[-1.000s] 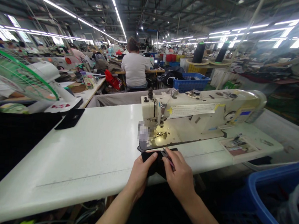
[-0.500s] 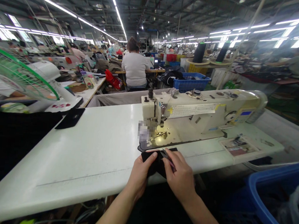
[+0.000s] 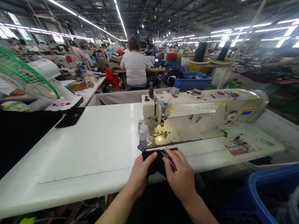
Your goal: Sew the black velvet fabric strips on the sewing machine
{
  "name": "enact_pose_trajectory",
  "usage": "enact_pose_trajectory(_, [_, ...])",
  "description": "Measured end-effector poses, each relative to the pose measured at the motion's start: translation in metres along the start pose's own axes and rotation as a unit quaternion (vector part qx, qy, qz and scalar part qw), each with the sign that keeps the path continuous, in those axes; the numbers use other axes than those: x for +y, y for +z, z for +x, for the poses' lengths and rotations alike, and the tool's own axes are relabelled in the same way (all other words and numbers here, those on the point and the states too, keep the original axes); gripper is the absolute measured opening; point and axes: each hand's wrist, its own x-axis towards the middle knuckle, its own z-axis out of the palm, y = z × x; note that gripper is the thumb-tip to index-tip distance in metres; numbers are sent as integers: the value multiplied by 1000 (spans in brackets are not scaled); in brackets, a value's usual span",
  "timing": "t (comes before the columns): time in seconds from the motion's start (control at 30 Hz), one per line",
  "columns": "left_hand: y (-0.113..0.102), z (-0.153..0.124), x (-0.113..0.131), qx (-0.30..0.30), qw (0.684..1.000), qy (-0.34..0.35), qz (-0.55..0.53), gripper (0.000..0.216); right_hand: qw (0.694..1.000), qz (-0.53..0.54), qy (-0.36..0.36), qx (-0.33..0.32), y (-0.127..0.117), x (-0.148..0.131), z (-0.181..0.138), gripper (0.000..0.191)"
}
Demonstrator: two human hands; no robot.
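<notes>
At the front edge of the table, before the sewing machine (image 3: 204,109), a small piece of black fabric (image 3: 157,166) is between my hands. My left hand (image 3: 140,171) is closed on its left side, thumb on top. A pair of thread snips (image 3: 164,154) with dark pointed blades is in my right hand (image 3: 182,175), whose fingers are closed around it. The blade tips are against the upper part of the fabric; whether they touch a thread I cannot tell. The rest of the handle is hidden by my fingers.
Left on the white table (image 3: 97,149) lies a flat black piece (image 3: 71,117). A green-rimmed fan (image 3: 25,71) stands beyond it. To my right is a blue basket (image 3: 262,190). A person in a white top (image 3: 136,67) sits ahead, near another blue basket (image 3: 192,82).
</notes>
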Motion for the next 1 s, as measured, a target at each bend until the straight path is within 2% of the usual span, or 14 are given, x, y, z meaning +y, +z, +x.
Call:
enact_pose_trajectory(0.4, [2,-3,2,-13,1000,4,15,40,1000,14,-5,15,4,1,1,32])
enact_pose_trajectory(0.67, [4,-2,0,11,1000,-3,10,42,999,21,-16,22,1,-2,2,31])
enact_pose_trajectory(1.0, [3,-4,-1,-9,1000,13,22,36,1000,-19,-19,-3,0,-5,0,31])
